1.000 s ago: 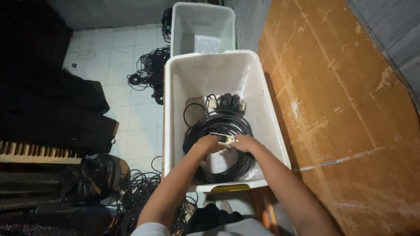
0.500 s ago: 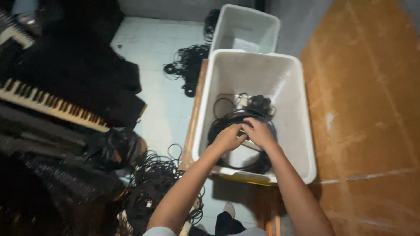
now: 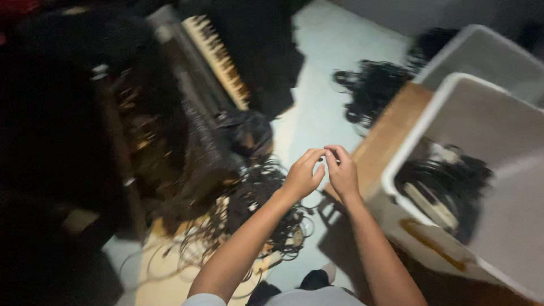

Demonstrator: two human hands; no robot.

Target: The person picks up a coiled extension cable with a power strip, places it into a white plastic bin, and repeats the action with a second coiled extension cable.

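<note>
The view is motion-blurred. My left hand (image 3: 302,177) and my right hand (image 3: 343,170) are raised together in the air, with their curled fingertips touching. A small dark spot shows between the tips; whether it is something held is unclear. Both hands are left of a large white plastic bin (image 3: 416,144) and outside it. A coil of black cable (image 3: 447,181) lies inside the bin. Below my hands, a loose tangle of black cables (image 3: 255,215) spreads over the floor.
A second white bin (image 3: 481,51) stands behind the first. A brown board (image 3: 391,133) lies along the bin's left side. Another cable heap (image 3: 371,85) sits on the pale tiled floor. At left are a piano keyboard (image 3: 218,56), a black bag (image 3: 249,130) and dark clutter.
My hands have come out of the bin and moved left, leaving the cable coil inside. The camera has swung left towards the keyboard and the cables on the floor.
</note>
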